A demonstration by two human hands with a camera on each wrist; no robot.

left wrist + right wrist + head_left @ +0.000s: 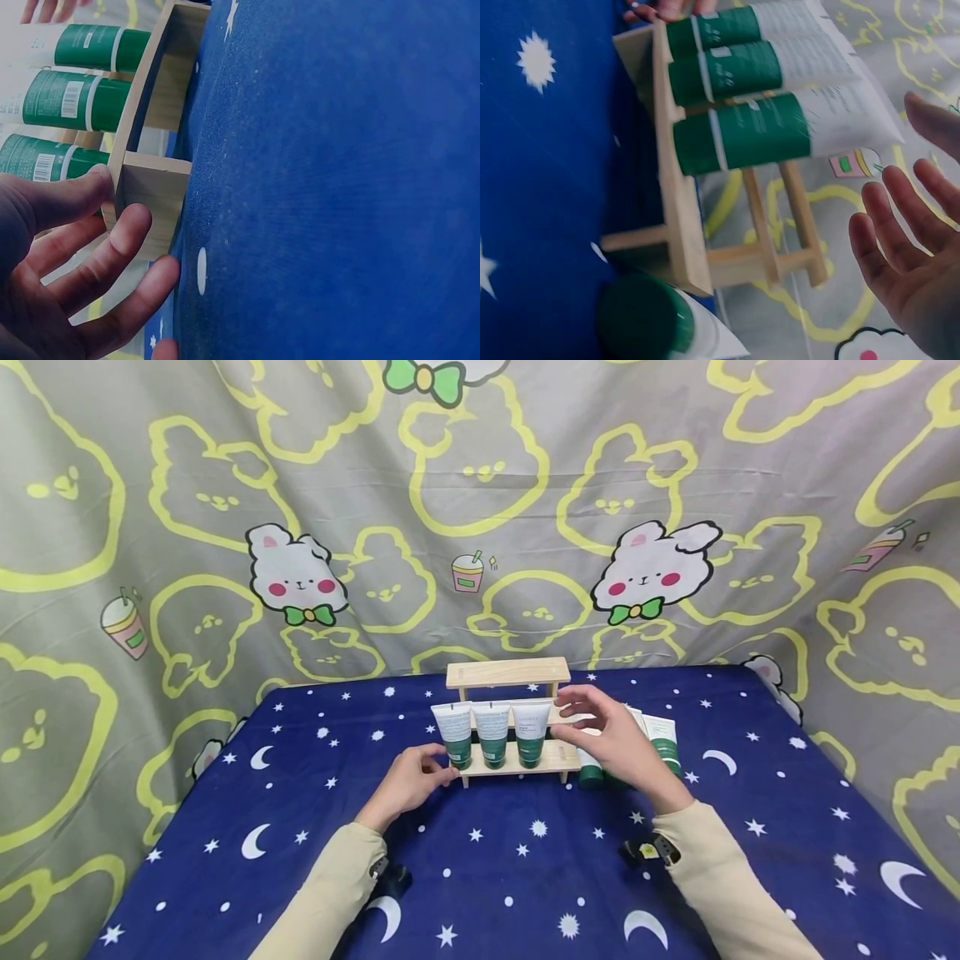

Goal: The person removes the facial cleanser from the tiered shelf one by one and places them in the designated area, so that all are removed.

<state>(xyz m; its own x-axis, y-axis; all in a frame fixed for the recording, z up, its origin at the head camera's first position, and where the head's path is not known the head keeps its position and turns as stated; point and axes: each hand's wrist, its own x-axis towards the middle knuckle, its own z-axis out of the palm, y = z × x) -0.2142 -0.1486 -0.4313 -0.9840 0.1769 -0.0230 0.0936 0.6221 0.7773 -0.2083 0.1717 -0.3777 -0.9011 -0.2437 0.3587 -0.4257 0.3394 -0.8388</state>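
Three white-and-green squeeze tubes stand cap-down in a row on the lowest step of a small wooden tiered rack [508,672]: a left tube [453,731], a middle tube [492,732] and a right tube [531,731]. My left hand [408,781] holds the left end of that step, its thumb [94,187] against the wood beside the left tube's cap. Beside the right tube's upper end is my right hand [611,739], fingers spread and apart from the tube in the right wrist view. It partly hides more tubes [663,739] behind it.
More tubes, including one with a green cap [641,319], are close to the rack's right end. A dark blue cloth [525,877] with moons and stars covers the table. Behind it hangs a grey patterned curtain [375,468].
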